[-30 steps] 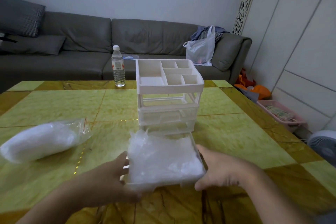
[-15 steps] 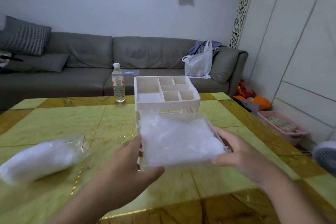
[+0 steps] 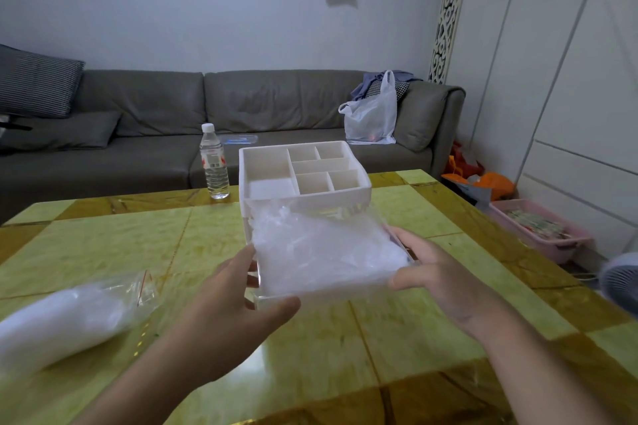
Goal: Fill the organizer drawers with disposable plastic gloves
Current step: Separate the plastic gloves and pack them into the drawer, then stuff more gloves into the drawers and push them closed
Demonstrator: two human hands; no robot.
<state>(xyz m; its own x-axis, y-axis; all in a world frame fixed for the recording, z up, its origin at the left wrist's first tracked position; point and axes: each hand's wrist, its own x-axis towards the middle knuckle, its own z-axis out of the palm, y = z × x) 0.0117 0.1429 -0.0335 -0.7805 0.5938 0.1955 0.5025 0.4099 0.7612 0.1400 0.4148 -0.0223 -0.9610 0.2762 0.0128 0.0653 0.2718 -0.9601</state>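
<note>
A clear plastic drawer heaped with crumpled disposable gloves is held in the air in front of the white organizer, its far end at the slot under the compartmented top tray. My left hand grips the drawer's near left corner, thumb on the front. My right hand grips its right side, thumb on the front edge. A bag of more gloves lies on the table at the left.
A water bottle stands at the table's far edge, left of the organizer. Behind is a grey sofa with a white plastic bag. A pink bin and a fan stand on the floor at the right.
Both hands lifted the filled drawer off the table and carried it up and forward to the organizer's upper slot. The camera view tilted upward.
</note>
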